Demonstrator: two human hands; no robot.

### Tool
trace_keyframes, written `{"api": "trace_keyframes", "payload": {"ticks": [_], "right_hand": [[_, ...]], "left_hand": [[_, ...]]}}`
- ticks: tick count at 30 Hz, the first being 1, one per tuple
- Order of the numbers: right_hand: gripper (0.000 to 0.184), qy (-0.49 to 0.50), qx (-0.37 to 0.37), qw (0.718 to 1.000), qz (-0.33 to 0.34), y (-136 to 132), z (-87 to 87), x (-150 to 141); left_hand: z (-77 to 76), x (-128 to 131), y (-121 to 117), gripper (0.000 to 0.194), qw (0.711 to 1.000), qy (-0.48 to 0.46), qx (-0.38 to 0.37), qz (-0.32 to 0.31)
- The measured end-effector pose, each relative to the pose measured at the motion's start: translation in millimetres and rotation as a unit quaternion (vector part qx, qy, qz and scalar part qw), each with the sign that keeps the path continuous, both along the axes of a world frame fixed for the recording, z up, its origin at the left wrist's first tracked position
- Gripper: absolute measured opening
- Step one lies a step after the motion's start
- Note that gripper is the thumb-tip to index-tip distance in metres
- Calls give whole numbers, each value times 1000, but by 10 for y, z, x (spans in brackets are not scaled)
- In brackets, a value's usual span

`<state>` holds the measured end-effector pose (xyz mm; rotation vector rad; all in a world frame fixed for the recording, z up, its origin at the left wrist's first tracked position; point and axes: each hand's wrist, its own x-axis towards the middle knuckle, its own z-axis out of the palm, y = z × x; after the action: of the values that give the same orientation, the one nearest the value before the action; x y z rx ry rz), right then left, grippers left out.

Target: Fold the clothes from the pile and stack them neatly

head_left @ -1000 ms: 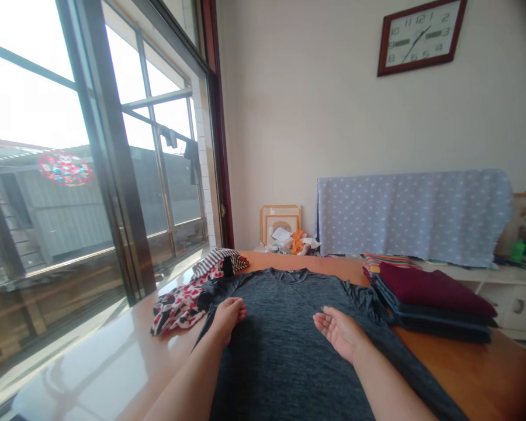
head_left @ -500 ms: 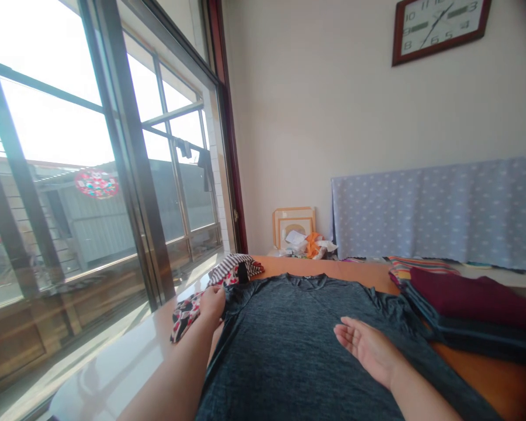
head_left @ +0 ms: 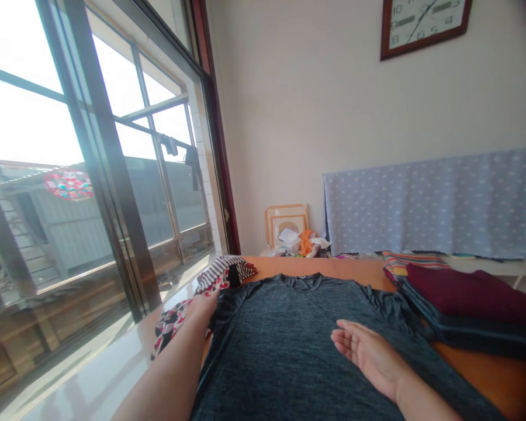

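Note:
A dark grey heathered shirt (head_left: 284, 339) lies spread out, its neckline at the far side and its sleeves out to both sides. My left hand (head_left: 207, 299) is at the shirt's left sleeve, beside a red, black and white patterned cloth (head_left: 173, 321). Its fingers cannot be made out against the fabric, so whether it grips the sleeve is unclear. Over the right half of the shirt is my right hand (head_left: 368, 354), open and holding nothing, palm turned inward with fingers extended.
Folded clothes with a maroon garment (head_left: 469, 292) on top are stacked at the right, by a striped cloth (head_left: 414, 262). A striped black-and-white cloth (head_left: 217, 272) lies at the back left. The window (head_left: 127, 175) borders the left side; an orange tabletop (head_left: 284, 264) shows behind the shirt.
My left hand has shifted slightly left, and its fingers have become harder to see. My right hand stays open over the shirt. The whole view has turned a little to the right.

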<state>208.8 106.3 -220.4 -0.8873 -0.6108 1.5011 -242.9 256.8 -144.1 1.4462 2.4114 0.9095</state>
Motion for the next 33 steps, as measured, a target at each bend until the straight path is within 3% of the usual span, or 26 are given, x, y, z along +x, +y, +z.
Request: {"api": "trace_keyframes", "payload": {"ticks": [3, 9, 21, 33], "right_hand": [[27, 1, -7, 1000, -5, -9, 21, -12], [27, -2, -5, 1000, -6, -23, 50, -24], [26, -12, 2, 1000, -14, -53, 79, -45], [23, -6, 2, 1000, -11, -49, 99, -49]], "left_hand": [[-12, 13, 38, 59, 999, -8, -32, 38], [-10, 81, 83, 36, 997, -6, -36, 65], [290, 211, -117, 38, 995, 74, 49, -52], [393, 490, -30, 35, 982, 121, 67, -126]]}}
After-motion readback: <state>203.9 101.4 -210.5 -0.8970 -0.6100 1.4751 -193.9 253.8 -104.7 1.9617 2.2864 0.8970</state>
